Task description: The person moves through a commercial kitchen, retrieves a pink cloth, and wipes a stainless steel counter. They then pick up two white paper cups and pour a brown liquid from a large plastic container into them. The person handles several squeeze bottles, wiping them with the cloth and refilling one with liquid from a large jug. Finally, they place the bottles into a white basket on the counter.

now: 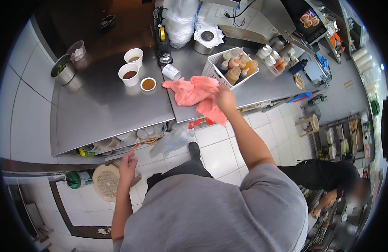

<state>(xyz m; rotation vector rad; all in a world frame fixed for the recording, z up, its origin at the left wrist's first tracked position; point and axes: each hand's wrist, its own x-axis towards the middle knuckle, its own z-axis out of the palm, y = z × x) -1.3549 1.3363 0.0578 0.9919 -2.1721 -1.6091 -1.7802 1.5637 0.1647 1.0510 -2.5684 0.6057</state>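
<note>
My right hand (226, 100) grips a pink cloth (194, 91) that is bunched over the front of the stainless steel counter (109, 110). A corner of the cloth hangs past the counter's edge. My left hand (128, 162) is low, in front of the counter, above a plastic stool, with nothing in it and its fingers loosely curled. Left of the cloth stand two white cups (128, 74) (134, 57) with dark liquid and a small cup of brown sauce (148, 84). A white printed cup (171, 72) lies on its side touching or close to the cloth.
A white basket of sauce bottles (233, 67) stands right of the cloth. A metal container (63, 70) and a clear cup (77, 52) are at the left. A tape dispenser (163, 41) is behind. Below are a beige stool (105, 182) and plastic bag (173, 140). A co-worker (332, 178) is at the right.
</note>
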